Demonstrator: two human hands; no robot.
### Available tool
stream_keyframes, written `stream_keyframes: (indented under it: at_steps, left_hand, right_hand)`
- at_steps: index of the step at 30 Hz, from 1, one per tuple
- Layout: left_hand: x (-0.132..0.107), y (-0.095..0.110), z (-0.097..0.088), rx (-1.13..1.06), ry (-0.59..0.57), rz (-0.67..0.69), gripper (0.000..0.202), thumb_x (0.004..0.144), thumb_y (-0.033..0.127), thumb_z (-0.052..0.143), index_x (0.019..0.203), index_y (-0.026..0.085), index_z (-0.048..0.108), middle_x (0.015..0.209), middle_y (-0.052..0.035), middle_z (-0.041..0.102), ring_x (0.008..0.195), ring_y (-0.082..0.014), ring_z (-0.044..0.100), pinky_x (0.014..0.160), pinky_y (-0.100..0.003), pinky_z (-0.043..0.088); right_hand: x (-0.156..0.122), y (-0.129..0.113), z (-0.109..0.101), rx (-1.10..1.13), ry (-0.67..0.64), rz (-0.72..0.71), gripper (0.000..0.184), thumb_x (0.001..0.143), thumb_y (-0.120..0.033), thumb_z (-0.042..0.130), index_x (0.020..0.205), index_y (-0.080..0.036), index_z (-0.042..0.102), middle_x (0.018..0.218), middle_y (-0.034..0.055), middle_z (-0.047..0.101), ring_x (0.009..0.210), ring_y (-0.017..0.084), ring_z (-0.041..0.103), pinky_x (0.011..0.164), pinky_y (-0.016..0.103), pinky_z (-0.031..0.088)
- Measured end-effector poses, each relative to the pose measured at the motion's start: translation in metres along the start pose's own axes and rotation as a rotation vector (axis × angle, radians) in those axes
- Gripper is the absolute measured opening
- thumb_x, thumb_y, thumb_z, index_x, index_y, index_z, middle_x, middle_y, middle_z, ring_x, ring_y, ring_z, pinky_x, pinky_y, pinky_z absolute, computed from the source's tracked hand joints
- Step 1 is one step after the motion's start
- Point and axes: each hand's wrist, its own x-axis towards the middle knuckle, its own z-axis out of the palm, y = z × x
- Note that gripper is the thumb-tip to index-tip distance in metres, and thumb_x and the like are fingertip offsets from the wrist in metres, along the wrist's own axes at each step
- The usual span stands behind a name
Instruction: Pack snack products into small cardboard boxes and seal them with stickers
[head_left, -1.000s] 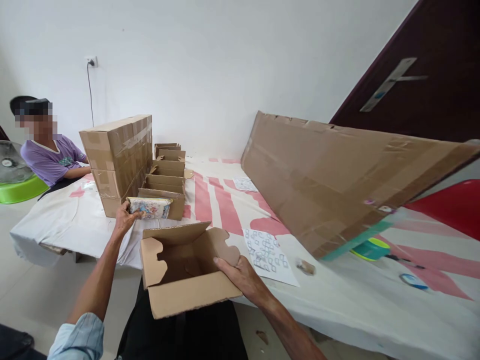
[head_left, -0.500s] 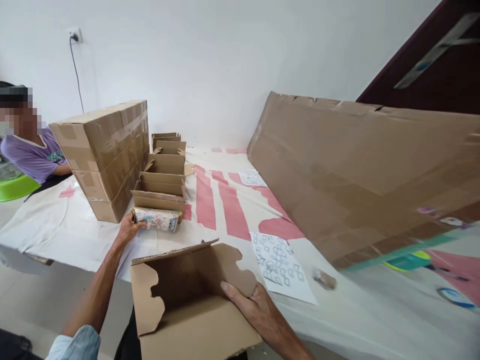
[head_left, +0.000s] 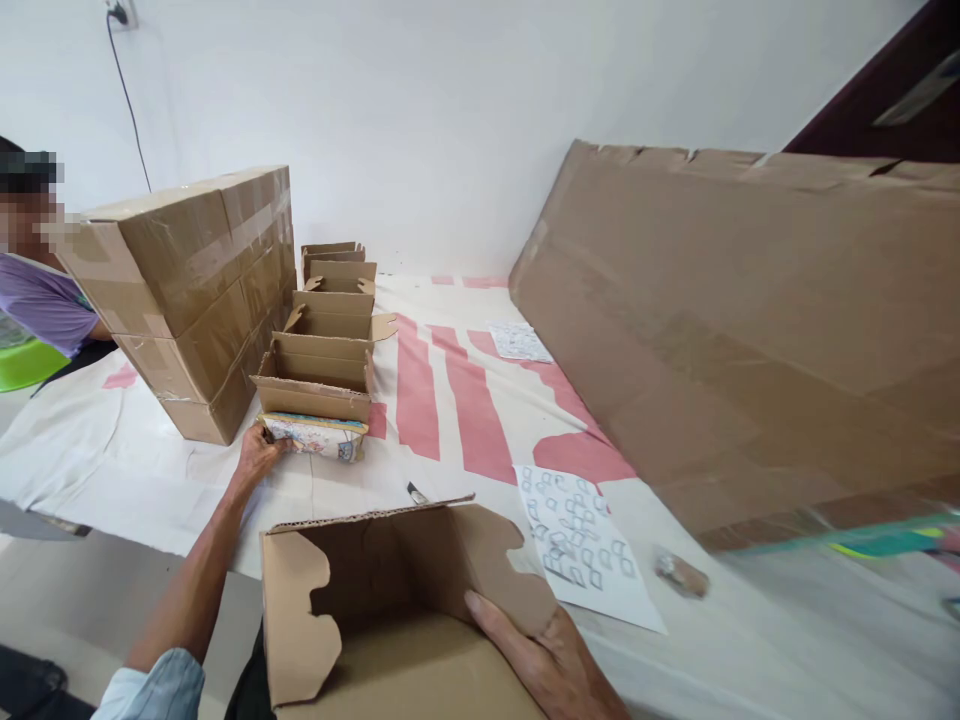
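My left hand (head_left: 261,455) is closed on the left end of a white printed pouch (head_left: 319,440) with a blue and yellow top edge, like a pencil case. The pouch lies at the table's near edge, in front of a row of open cardboard boxes. Close to me, an open cardboard box (head_left: 405,640) is tilted with its opening up and its notched side flaps standing. My right hand (head_left: 536,650) grips its right side, thumb on the inside of the flap and fingers hidden behind. The inside is dark, and I see no contents.
Taped cartons (head_left: 202,300) are stacked at left, with a person in a purple shirt (head_left: 45,300) behind. Open boxes (head_left: 334,315) line up beside them. A big cardboard sheet (head_left: 735,330) leans at right. Near it lie a marked paper (head_left: 585,540) and a tape-wrapped piece (head_left: 681,573).
My view has shifted slightly. The pouch has turned a little, so more of its coloured top edge shows. Both hands keep their holds.
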Motion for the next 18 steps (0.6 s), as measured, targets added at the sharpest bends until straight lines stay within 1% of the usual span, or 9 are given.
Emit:
stream_keyframes:
  at_steps: [2,5,7,8,9,11,14,16,18]
  left_hand:
    - [-0.006,0.000,-0.002,0.044,0.023,0.018,0.039,0.060,0.038,0.085,0.088,0.018,0.067,0.079,-0.0031,0.072,0.072,-0.0202,0.066,0.066,-0.030,0.054]
    - [-0.025,0.002,-0.011,0.130,0.125,0.072,0.051,0.063,0.039,0.086,0.105,0.020,0.065,0.090,-0.0030,0.072,0.079,-0.0202,0.066,0.072,-0.031,0.054]
    - [-0.042,0.005,-0.015,0.186,0.182,0.109,0.039,0.075,0.041,0.079,0.105,0.021,0.063,0.090,-0.0026,0.070,0.080,-0.0199,0.065,0.075,-0.031,0.053]
    - [-0.050,0.006,-0.014,0.209,0.174,0.130,0.029,0.082,0.041,0.074,0.101,0.022,0.064,0.086,-0.0020,0.070,0.077,-0.0193,0.064,0.075,-0.031,0.052]
    - [-0.057,0.007,-0.012,0.226,0.134,0.154,0.021,0.086,0.040,0.071,0.096,0.023,0.065,0.082,-0.0013,0.070,0.074,-0.0186,0.064,0.074,-0.030,0.052]
    - [-0.066,0.009,-0.003,0.249,-0.012,0.214,0.014,0.086,0.037,0.072,0.089,0.023,0.069,0.076,-0.0005,0.072,0.071,-0.0182,0.067,0.075,-0.030,0.053]
    - [-0.062,0.013,0.016,0.275,-0.212,0.293,0.013,0.080,0.032,0.079,0.090,0.025,0.075,0.083,-0.0009,0.078,0.080,-0.0197,0.073,0.082,-0.029,0.054]
    - [-0.051,0.016,0.025,0.298,-0.267,0.313,0.013,0.082,0.030,0.079,0.093,0.026,0.076,0.084,-0.0008,0.080,0.081,-0.0197,0.074,0.080,-0.028,0.053]
    - [-0.040,0.017,0.032,0.330,-0.266,0.307,0.009,0.085,0.032,0.076,0.092,0.025,0.076,0.079,-0.0006,0.079,0.076,-0.0191,0.073,0.077,-0.028,0.051]
  right_hand:
    - [0.001,0.002,0.000,-0.004,0.028,-0.020,0.057,0.078,-0.066,0.069,0.108,-0.020,0.082,0.110,0.0138,0.082,0.107,0.035,0.076,0.100,0.042,0.061]
    - [0.001,0.005,0.001,-0.013,0.059,-0.035,0.057,0.077,-0.066,0.070,0.109,-0.020,0.081,0.112,0.0139,0.082,0.110,0.036,0.075,0.107,0.046,0.057]
    - [0.001,0.007,0.002,-0.029,0.100,-0.038,0.056,0.076,-0.067,0.071,0.106,-0.021,0.082,0.113,0.0136,0.082,0.111,0.036,0.075,0.110,0.047,0.055]
    - [0.001,0.009,0.002,-0.034,0.113,-0.036,0.055,0.076,-0.068,0.071,0.103,-0.021,0.082,0.113,0.0135,0.082,0.111,0.036,0.075,0.111,0.047,0.054]
    - [0.001,0.011,0.002,-0.033,0.118,-0.030,0.054,0.076,-0.068,0.071,0.101,-0.021,0.082,0.113,0.0133,0.082,0.110,0.036,0.075,0.111,0.047,0.054]
    - [0.001,0.018,0.000,-0.019,0.112,-0.013,0.053,0.076,-0.067,0.071,0.099,-0.021,0.081,0.110,0.0130,0.082,0.109,0.036,0.075,0.110,0.045,0.055]
    - [0.002,0.034,-0.006,-0.011,0.123,-0.007,0.053,0.075,-0.063,0.074,0.106,-0.020,0.081,0.106,0.0115,0.083,0.112,0.037,0.075,0.109,0.044,0.056]
    - [0.003,0.046,-0.010,-0.018,0.162,-0.009,0.054,0.073,-0.060,0.076,0.112,-0.023,0.081,0.106,0.0092,0.083,0.117,0.037,0.073,0.109,0.044,0.057]
    - [0.003,0.056,-0.012,-0.026,0.201,-0.003,0.053,0.072,-0.059,0.077,0.114,-0.028,0.081,0.106,0.0074,0.083,0.119,0.038,0.073,0.108,0.044,0.058]
